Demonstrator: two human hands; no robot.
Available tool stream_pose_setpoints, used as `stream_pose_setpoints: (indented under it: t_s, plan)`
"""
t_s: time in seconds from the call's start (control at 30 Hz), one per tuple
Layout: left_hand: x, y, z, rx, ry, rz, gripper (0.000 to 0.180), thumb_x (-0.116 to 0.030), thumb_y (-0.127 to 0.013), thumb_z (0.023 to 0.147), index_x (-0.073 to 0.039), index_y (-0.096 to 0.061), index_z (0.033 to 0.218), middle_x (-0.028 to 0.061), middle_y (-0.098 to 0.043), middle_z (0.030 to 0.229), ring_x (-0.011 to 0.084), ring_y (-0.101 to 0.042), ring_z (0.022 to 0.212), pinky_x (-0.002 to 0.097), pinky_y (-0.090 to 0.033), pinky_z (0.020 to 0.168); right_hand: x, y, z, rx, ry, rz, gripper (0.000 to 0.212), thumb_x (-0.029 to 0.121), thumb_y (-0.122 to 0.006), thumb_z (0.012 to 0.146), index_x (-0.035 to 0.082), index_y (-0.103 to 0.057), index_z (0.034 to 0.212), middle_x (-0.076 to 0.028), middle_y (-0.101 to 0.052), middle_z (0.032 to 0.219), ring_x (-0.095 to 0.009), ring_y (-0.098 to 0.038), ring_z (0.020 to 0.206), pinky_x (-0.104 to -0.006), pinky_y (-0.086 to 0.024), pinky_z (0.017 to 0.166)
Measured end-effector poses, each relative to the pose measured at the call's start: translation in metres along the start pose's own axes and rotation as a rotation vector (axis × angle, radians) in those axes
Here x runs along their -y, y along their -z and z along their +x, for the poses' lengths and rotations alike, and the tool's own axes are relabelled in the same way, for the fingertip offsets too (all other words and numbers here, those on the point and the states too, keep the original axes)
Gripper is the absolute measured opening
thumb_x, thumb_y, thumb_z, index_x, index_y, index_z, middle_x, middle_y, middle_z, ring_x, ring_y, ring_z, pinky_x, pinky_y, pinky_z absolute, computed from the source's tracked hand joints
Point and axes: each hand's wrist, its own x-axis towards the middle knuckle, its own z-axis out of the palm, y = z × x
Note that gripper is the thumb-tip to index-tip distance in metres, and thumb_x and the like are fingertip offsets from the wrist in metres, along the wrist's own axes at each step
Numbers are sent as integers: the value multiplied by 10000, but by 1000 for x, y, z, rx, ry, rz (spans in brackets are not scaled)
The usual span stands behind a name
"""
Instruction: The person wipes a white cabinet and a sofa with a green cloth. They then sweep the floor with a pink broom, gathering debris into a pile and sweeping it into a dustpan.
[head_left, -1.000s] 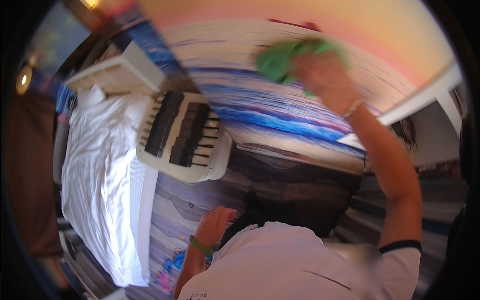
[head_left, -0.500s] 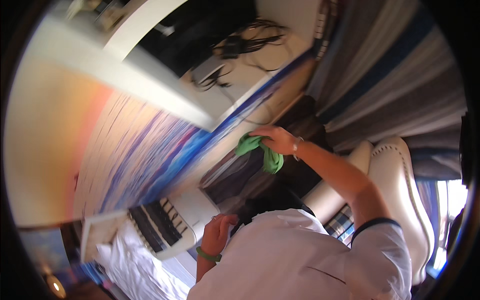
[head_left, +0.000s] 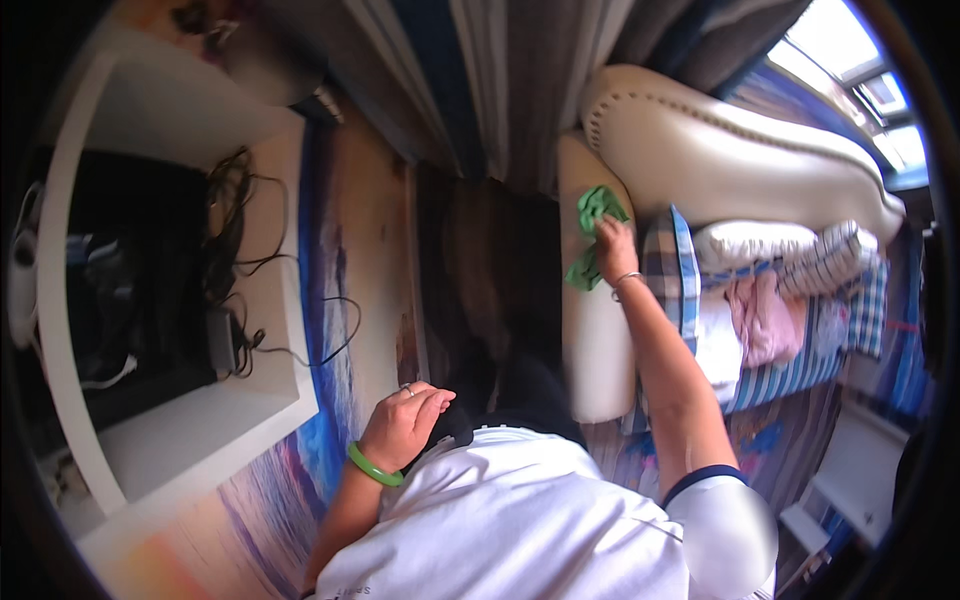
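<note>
1. At 2 o'clock, the right hand gripped a bunched green cloth over the arm of a cream sofa.
2. At 7 o'clock, the left hand was narrow, fingers loosely curled together, near the white shirt.
3. At 3 o'clock, a pink cloth lay below pillows.
4. At 9 o'clock, dark cables lay in a white shelf.
</note>
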Motion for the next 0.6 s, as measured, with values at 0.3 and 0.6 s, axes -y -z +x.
stream_pose_setpoints:
  t_s: [0.3,0.6]
  plan:
    - [57,13,30,294,-175,140,163,-113,-498,850,0,-616,848,128,-614,802,313,-591,717,364,-483,641,71,1,-310,131,-439,-198,516,-17,-487,742,150,-481,1230,-114,-394,1316,-319,-352,1219,-401,-313,1005]
    - [65,15,82,405,-209,155,200,-75,-438,863,14,-616,877,152,-599,782,302,-591,718,347,-476,644,48,-28,-199,40,-414,-245,498,-1,-438,777,97,-424,1266,-149,-359,1330,-337,-311,1249,-441,-272,1018]
